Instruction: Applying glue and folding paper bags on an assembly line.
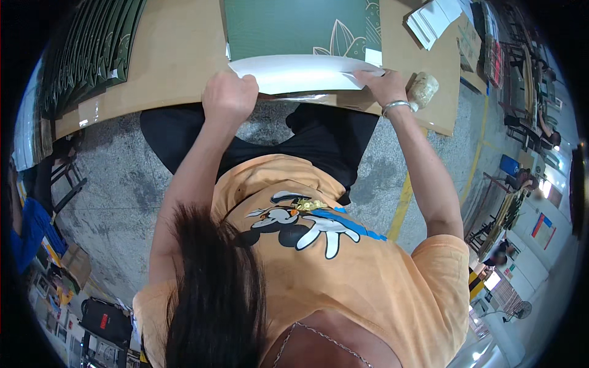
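A flat green paper bag (276, 30) with pale leaf line drawings lies before me on the cardboard-covered table. Along its near edge, a white flap (300, 75) curls up at the table's front. My left hand (230, 98) is closed in a fist at the flap's left end. At the other end, my right hand (383, 89) pinches the flap between thumb and fingers. A small white tab (373, 57) shows on the bag near my right hand. Beside my right wrist sits a lumpy, pale wrapped bundle (423, 89).
Similar green folded bags (92, 55) are stacked at the left of the cardboard tabletop (175, 55). White paper slips (432, 23) lie at the far right. Below the table edge are my legs and the grey floor (116, 165). Other people work at the far right.
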`<state>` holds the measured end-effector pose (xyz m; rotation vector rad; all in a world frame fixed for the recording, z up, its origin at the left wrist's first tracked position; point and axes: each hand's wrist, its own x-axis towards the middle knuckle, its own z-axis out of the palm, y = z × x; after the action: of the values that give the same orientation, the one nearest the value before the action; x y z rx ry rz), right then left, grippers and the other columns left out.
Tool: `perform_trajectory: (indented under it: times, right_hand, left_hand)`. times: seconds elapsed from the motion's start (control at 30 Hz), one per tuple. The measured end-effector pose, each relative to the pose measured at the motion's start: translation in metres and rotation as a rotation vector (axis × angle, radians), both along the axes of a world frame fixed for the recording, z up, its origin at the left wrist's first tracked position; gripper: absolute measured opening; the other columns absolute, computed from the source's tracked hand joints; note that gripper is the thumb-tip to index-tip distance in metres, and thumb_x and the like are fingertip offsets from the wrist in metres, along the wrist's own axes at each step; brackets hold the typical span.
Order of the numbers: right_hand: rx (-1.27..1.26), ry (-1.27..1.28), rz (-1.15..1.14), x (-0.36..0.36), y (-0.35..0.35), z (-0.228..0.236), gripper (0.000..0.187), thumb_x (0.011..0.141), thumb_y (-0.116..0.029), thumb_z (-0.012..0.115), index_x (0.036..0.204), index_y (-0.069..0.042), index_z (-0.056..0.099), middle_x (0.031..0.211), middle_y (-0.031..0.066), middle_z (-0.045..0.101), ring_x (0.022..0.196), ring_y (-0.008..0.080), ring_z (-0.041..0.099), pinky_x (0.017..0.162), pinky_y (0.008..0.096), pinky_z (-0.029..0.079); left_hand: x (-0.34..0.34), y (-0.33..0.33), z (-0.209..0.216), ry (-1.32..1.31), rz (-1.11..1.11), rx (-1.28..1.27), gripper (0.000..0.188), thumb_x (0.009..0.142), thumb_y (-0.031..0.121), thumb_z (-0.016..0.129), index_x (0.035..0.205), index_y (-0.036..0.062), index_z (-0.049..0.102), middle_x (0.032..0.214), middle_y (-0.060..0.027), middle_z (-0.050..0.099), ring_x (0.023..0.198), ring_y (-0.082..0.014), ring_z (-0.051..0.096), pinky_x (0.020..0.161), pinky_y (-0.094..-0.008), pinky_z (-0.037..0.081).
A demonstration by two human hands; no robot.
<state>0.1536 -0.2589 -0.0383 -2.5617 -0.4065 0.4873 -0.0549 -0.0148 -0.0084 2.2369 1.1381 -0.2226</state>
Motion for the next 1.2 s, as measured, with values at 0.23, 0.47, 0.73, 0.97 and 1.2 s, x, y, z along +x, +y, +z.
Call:
perform_trajectory:
  times: [0.23, 0.47, 0.73, 0.97, 1.2]
  right_hand:
    - [0.001, -0.091, -0.131, -0.015, 0.011, 0.007, 0.046, 0.062, -0.03, 0.071, 0.088, 0.007, 0.07, 0.086, 0.027, 0.068, 0.083, 0.0382, 0.067, 0.077, 0.0399, 0.053]
    - [-0.089, -0.113, -0.176, -0.025, 0.028, 0.028, 0.047, 0.066, -0.032, 0.072, 0.087, 0.009, 0.069, 0.083, 0.0267, 0.068, 0.079, 0.0386, 0.067, 0.074, 0.041, 0.052]
    - [-0.296, 0.092, 0.196, 0.015, 0.032, 0.033, 0.067, 0.066, -0.049, 0.074, 0.091, 0.012, 0.067, 0.087, 0.0244, 0.069, 0.082, 0.0352, 0.068, 0.076, 0.0385, 0.052]
    - [-0.624, 0.06, 0.399, 0.026, 0.05, 0.03, 0.054, 0.071, -0.044, 0.067, 0.093, 0.004, 0.07, 0.098, 0.0253, 0.067, 0.091, 0.0359, 0.066, 0.082, 0.0391, 0.051]
    - [-0.405, -0.097, 0.099, -0.023, 0.026, 0.03, 0.047, 0.071, -0.04, 0.07, 0.085, 0.005, 0.071, 0.088, 0.026, 0.067, 0.086, 0.038, 0.066, 0.081, 0.0407, 0.052]
  left_hand:
    - [0.011, 0.012, 0.004, -0.058, -0.031, -0.005, 0.04, 0.075, 0.028, 0.052, 0.086, -0.007, 0.069, 0.091, -0.0266, 0.067, 0.091, -0.0416, 0.064, 0.085, -0.0457, 0.049]
    - [0.01, 0.006, 0.005, -0.033, -0.011, 0.015, 0.038, 0.076, 0.024, 0.051, 0.086, -0.0079, 0.069, 0.093, -0.0285, 0.066, 0.091, -0.042, 0.063, 0.085, -0.0463, 0.049]
    - [0.012, 0.005, 0.008, 0.021, -0.04, 0.038, 0.037, 0.079, 0.023, 0.049, 0.088, -0.0076, 0.069, 0.093, -0.0273, 0.066, 0.092, -0.0412, 0.064, 0.085, -0.0458, 0.049]
    - [0.01, 0.004, 0.007, 0.055, -0.036, 0.028, 0.034, 0.079, 0.021, 0.052, 0.09, -0.006, 0.069, 0.094, -0.0259, 0.067, 0.091, -0.0397, 0.065, 0.084, -0.0446, 0.051]
    - [0.007, 0.001, 0.007, 0.044, -0.018, 0.057, 0.031, 0.078, 0.018, 0.053, 0.089, -0.0056, 0.069, 0.091, -0.0257, 0.067, 0.089, -0.04, 0.065, 0.081, -0.0452, 0.052]
